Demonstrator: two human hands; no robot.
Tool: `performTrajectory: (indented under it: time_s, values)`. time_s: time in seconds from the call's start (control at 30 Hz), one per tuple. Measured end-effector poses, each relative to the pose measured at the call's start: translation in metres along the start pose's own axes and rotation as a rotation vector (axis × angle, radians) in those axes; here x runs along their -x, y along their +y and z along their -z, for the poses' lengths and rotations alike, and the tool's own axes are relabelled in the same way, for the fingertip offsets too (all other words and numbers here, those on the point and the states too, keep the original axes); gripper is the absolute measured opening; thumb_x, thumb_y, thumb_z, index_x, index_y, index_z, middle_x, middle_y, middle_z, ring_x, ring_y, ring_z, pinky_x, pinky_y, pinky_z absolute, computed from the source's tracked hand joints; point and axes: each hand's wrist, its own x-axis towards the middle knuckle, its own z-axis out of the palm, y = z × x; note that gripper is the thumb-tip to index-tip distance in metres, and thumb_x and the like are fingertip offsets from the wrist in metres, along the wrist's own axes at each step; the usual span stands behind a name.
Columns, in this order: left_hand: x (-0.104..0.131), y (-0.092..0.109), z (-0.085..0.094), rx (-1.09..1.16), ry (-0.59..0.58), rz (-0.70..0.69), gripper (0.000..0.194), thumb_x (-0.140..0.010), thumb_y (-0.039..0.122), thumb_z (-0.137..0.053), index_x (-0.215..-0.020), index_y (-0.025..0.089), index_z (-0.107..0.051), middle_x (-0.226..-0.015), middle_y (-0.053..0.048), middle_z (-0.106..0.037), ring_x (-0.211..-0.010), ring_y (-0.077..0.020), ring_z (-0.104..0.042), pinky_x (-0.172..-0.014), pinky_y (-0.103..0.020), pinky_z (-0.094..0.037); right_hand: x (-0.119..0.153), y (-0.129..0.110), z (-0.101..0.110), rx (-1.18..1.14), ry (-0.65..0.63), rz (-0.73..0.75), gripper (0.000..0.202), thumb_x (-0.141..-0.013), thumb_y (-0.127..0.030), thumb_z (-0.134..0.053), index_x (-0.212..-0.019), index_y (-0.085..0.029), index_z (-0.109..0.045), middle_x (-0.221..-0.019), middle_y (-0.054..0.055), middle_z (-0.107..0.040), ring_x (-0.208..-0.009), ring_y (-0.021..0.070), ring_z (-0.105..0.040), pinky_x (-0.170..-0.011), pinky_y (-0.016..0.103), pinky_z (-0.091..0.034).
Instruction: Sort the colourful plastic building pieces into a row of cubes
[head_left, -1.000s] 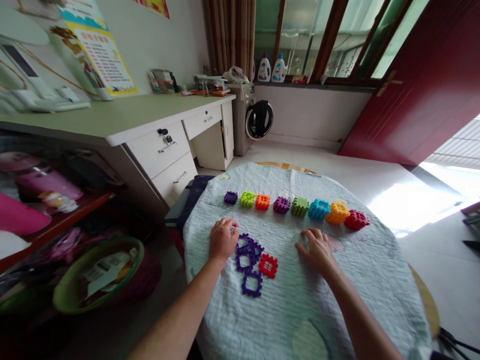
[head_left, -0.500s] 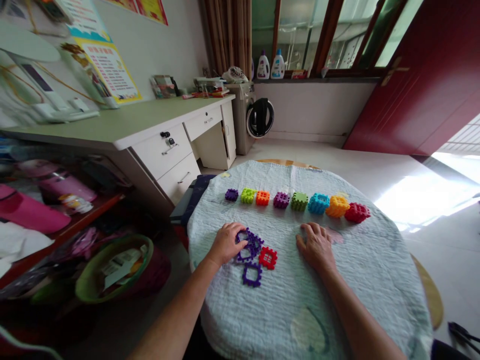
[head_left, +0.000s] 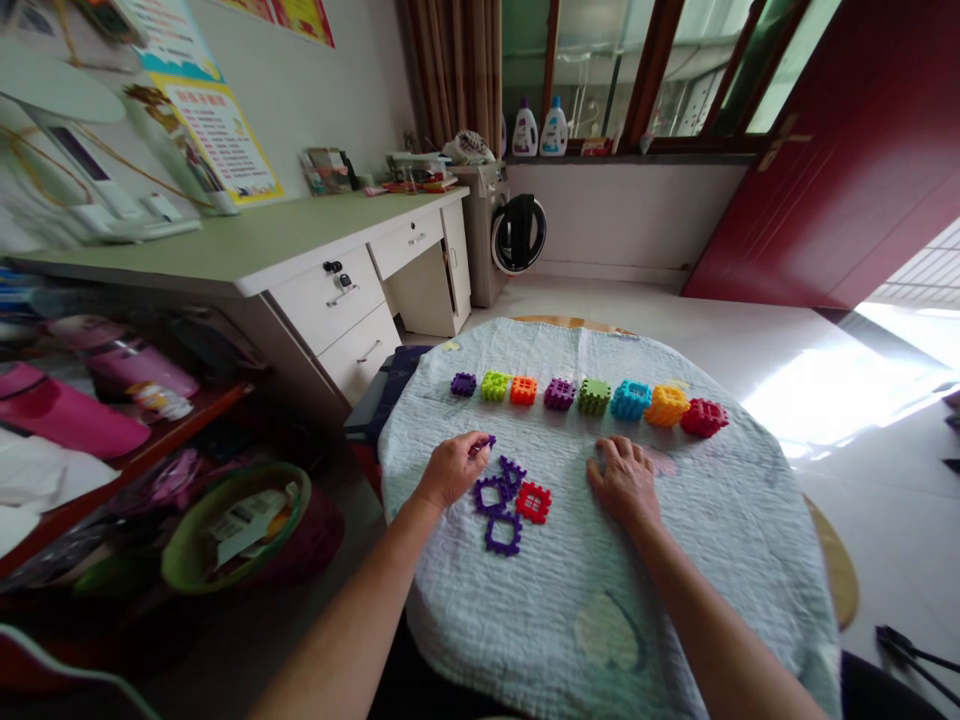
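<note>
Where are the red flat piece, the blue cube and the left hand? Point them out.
red flat piece (head_left: 534, 502), head view, on its grid middle.
blue cube (head_left: 631, 400), head view, on its front face.
left hand (head_left: 450, 468), head view, on its back.

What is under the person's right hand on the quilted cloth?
The right hand lies flat on the pale quilted cloth. Only cloth shows around it; anything beneath the palm is covered.

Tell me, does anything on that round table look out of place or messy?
Mostly tidy: eight coloured cubes stand in a neat row on the cloth. Only the flat pieces near the left hand lie loose and askew, one red among purple. The left hand pinches a purple piece; the right hand rests flat.
</note>
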Motion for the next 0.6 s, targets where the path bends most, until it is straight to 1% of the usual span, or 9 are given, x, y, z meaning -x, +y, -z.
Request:
performTrajectory:
  time_s: [0.1,0.2,0.3,0.37,0.5,0.53,0.6]
  values:
    - [-0.004,-0.005,0.001,0.097,-0.012,0.057,0.035,-0.093,0.037,-0.037,-0.101,0.019,-0.066,-0.082,-0.002,-0.07,-0.079,-0.0168,-0.066,-0.074,-0.025,-0.048,0.0,0.0,0.0,0.004,0.006,0.003,0.029,-0.091,-0.038,-0.051,-0.114,-0.021,-0.058,-0.117,0.008,-0.058,-0.105,0.0254,-0.048,-0.089,0.037,-0.034]
    - [-0.01,-0.011,-0.001,0.163,0.0,0.114,0.039,-0.093,0.042,-0.034,-0.094,0.019,-0.065,-0.076,-0.002,-0.069,-0.072,-0.0163,-0.065,-0.069,-0.026,-0.048,0.0,0.0,0.0,0.008,0.006,0.004,0.028,-0.091,-0.038,-0.051,-0.113,-0.022,-0.058,-0.116,0.008,-0.058,-0.104,0.0251,-0.048,-0.088,0.037,-0.034]
    - [-0.016,-0.014,-0.003,0.216,-0.039,0.217,0.04,-0.094,0.046,-0.032,-0.088,0.02,-0.061,-0.069,0.0,-0.068,-0.057,-0.0149,-0.062,-0.058,-0.025,-0.046,0.0,0.0,0.0,0.009,0.011,0.005,0.028,-0.09,-0.038,-0.051,-0.112,-0.022,-0.059,-0.116,0.008,-0.058,-0.103,0.025,-0.048,-0.088,0.037,-0.034]
    - [-0.019,-0.015,-0.003,0.137,-0.058,0.25,0.038,-0.095,0.043,-0.031,-0.087,0.021,-0.06,-0.066,0.001,-0.067,-0.054,-0.0142,-0.061,-0.056,-0.024,-0.044,0.0,0.0,-0.001,0.008,0.012,0.004,0.027,-0.091,-0.037,-0.051,-0.111,-0.021,-0.059,-0.116,0.008,-0.058,-0.104,0.025,-0.048,-0.089,0.037,-0.034]
    - [-0.022,-0.013,-0.003,-0.16,-0.024,0.259,0.031,-0.096,0.036,-0.036,-0.084,0.022,-0.06,-0.066,-0.002,-0.066,-0.069,-0.0174,-0.064,-0.068,-0.026,-0.044,0.0,0.0,0.0,0.008,0.003,-0.003,0.027,-0.091,-0.037,-0.051,-0.111,-0.022,-0.059,-0.117,0.008,-0.058,-0.104,0.0249,-0.048,-0.088,0.037,-0.034]
    - [-0.022,-0.011,-0.004,-0.248,-0.008,0.26,0.029,-0.095,0.034,-0.037,-0.085,0.022,-0.061,-0.07,-0.003,-0.066,-0.075,-0.0191,-0.065,-0.07,-0.028,-0.044,0.0,-0.001,0.0,0.007,0.002,-0.005,0.027,-0.09,-0.037,-0.051,-0.111,-0.022,-0.059,-0.117,0.008,-0.058,-0.104,0.0249,-0.048,-0.088,0.037,-0.034]
    - [-0.02,-0.009,-0.004,-0.418,0.046,0.223,0.024,-0.094,0.032,-0.042,-0.09,0.021,-0.063,-0.087,-0.008,-0.068,-0.087,-0.0227,-0.064,-0.075,-0.031,-0.045,0.0,-0.001,0.0,0.006,0.005,-0.006,0.027,-0.09,-0.037,-0.051,-0.111,-0.022,-0.059,-0.116,0.008,-0.058,-0.104,0.0248,-0.048,-0.088,0.037,-0.034]
